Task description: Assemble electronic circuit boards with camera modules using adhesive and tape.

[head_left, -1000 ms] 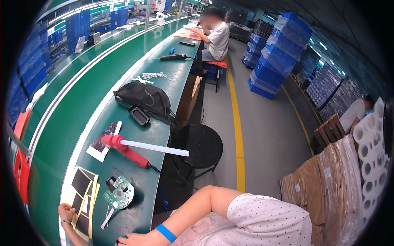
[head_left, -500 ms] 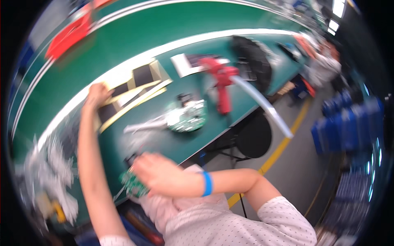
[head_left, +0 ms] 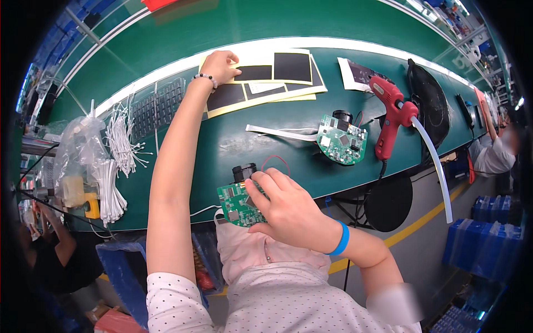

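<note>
My right hand (head_left: 288, 208) grips a green circuit board (head_left: 236, 206) at the bench's near edge, its fingers laid over the board's right side. A black round lens housing (head_left: 243, 172) stands on that board, with a thin red wire loop beside it. My left hand (head_left: 220, 67) is stretched out to the far side, over yellow-edged backing sheets (head_left: 266, 95) bearing black rectangular pads (head_left: 292, 66). Its thumb touches the sheet beside a smaller black pad (head_left: 254, 73), and the index fingertip is apart from the thumb. I see nothing held between them.
A second green board (head_left: 341, 141) with a white cable lies right of centre. Beyond it are a red glue gun (head_left: 391, 114) with a long glue stick and a black bag (head_left: 430, 105). White cable bundles (head_left: 114, 191) and a clear plastic bag (head_left: 80, 147) lie at left. Co-workers are at both sides.
The whole view has swung, so the bench appears shifted and sharper. My left hand stays by the sheets' left end. My right hand remains at the circuit board, its fingers now visibly bent over it.
</note>
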Demonstrator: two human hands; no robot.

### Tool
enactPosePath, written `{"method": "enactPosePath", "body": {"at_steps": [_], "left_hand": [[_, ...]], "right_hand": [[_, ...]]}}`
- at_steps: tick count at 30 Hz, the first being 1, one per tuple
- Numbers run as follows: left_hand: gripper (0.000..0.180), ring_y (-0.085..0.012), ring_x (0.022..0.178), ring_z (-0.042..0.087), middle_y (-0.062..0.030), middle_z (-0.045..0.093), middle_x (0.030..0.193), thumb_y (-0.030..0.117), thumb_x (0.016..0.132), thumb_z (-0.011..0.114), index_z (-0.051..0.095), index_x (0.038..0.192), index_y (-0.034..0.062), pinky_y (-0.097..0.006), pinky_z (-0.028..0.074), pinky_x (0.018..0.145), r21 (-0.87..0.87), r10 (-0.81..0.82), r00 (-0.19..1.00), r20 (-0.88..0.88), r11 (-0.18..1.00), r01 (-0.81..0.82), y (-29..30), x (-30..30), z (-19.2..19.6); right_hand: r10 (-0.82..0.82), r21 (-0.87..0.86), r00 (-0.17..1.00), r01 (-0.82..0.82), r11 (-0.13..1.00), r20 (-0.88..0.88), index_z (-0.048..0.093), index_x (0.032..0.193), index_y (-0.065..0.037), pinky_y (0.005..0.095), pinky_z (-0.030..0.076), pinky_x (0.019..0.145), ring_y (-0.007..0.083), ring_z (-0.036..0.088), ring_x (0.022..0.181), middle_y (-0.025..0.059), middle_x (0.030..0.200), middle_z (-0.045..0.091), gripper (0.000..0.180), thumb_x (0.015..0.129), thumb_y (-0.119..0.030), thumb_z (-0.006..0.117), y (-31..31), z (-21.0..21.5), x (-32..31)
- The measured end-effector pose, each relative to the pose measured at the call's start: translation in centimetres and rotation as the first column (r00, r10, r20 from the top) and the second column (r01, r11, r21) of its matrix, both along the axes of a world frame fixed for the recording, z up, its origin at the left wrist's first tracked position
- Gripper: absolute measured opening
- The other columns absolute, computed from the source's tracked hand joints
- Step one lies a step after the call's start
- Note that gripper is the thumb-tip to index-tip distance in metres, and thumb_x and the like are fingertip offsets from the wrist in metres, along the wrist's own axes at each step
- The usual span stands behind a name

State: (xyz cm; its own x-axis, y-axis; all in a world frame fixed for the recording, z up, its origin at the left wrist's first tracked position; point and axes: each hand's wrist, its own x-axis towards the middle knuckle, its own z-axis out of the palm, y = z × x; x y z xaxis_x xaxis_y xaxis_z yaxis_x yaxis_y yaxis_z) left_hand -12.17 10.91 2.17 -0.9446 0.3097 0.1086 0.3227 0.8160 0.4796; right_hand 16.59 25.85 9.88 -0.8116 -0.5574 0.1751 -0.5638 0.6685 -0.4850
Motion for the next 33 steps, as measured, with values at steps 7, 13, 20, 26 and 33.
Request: {"method": "enactPosePath", "body": {"at_steps": [7,13,20,26,33], "left_hand": [[0.020,-0.0202,0.078,0.061,-0.0114,0.063,0.085,0.015,0.066,0.072,0.064,0.082,0.0059,-0.029,0.048,0.072,0.006,0.001,0.998,0.069,1.000,-0.001,0.1,0.7,0.6],[0.016,-0.0159,0.069,0.062,-0.0087,0.064,0.074,0.011,0.067,0.070,0.062,0.079,0.0042,-0.028,0.048,0.067,0.066,-0.003,0.997,0.076,0.998,-0.002,0.2,0.5,0.6],[0.032,-0.0179,0.042,0.052,-0.0105,0.056,0.048,0.028,0.069,0.069,0.059,0.053,0.0022,-0.033,0.043,0.047,-0.117,-0.104,0.992,0.067,0.987,0.112,-0.5,-2.1,-1.7],[0.010,-0.0240,0.062,0.055,-0.0122,0.055,0.066,0.002,0.071,0.061,0.051,0.070,-0.0003,-0.032,0.044,0.060,0.024,-0.122,0.986,-0.111,0.992,0.125,-1.6,-2.6,-3.2],[0.008,-0.0171,0.059,0.048,-0.0078,0.051,0.067,0.006,0.080,0.053,0.049,0.077,-0.0002,-0.029,0.042,0.058,0.164,-0.173,0.982,-0.080,0.969,0.185,-2.1,-4.1,-4.6]], "right_hand": [[0.003,-0.006,1.000,-0.003,1.000,-0.001,0.050,0.107,0.006,0.0371,0.041,0.084,0.0320,0.044,0.102,0.0155,0.108,0.045,0.071,0.050,-0.027,0.076,0.0,-0.1,-0.2],[0.003,-0.012,0.999,-0.004,1.000,-0.038,0.049,0.107,0.006,0.0367,0.041,0.085,0.0321,0.044,0.101,0.0161,0.107,0.046,0.071,0.050,-0.027,0.076,0.2,-0.1,-0.4],[0.024,-0.072,1.000,-0.023,0.997,0.010,0.048,0.107,0.008,0.0411,0.037,0.085,0.0324,0.042,0.103,0.0186,0.109,0.044,0.077,0.048,-0.033,0.074,-0.3,-2.5,-0.3],[-0.046,0.022,0.980,0.052,0.998,-0.192,0.058,0.093,0.004,0.0294,0.039,0.066,0.0235,0.041,0.088,0.0087,0.093,0.045,0.074,0.043,-0.047,0.075,-1.4,-3.8,0.2],[-0.058,0.020,0.974,0.064,0.998,-0.220,0.057,0.093,0.004,0.0287,0.037,0.066,0.0225,0.041,0.088,0.0081,0.092,0.045,0.074,0.044,-0.047,0.075,-0.9,-3.6,0.0]]}}
